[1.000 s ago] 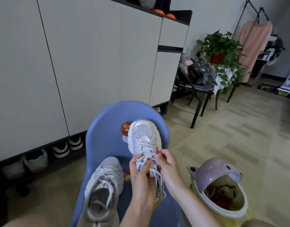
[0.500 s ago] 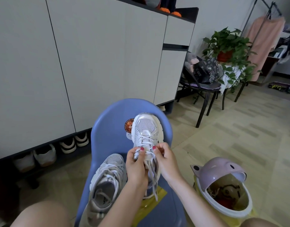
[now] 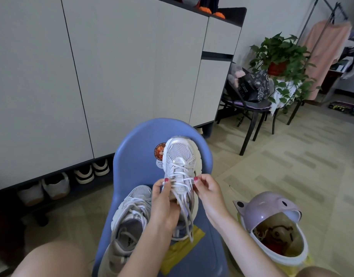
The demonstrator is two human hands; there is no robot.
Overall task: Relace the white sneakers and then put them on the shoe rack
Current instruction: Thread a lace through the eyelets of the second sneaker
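Observation:
Two white sneakers lie on a blue plastic chair (image 3: 136, 140). The right sneaker (image 3: 180, 154) leans toe-up against the chair back, and its loose white lace (image 3: 185, 208) hangs down over the tongue. My left hand (image 3: 164, 200) pinches the lace at the left eyelet row. My right hand (image 3: 206, 188) pinches the lace on the right side. The left sneaker (image 3: 128, 218) lies on the seat beside my left wrist, its laces slack. The shoe rack (image 3: 58, 182) is the open shelf under the white cabinet at left, holding several shoes.
A pink bin with a swing lid (image 3: 272, 224) stands right of the chair. A yellow bag (image 3: 182, 246) lies on the seat under the shoe. A black chair with a bag (image 3: 250, 90), a potted plant (image 3: 280, 56) and a clothes rail (image 3: 324, 37) stand at back right.
My hands have spread apart to either side of the right sneaker, pulling the lace across the eyelets. The camera has come closer and shifted slightly.

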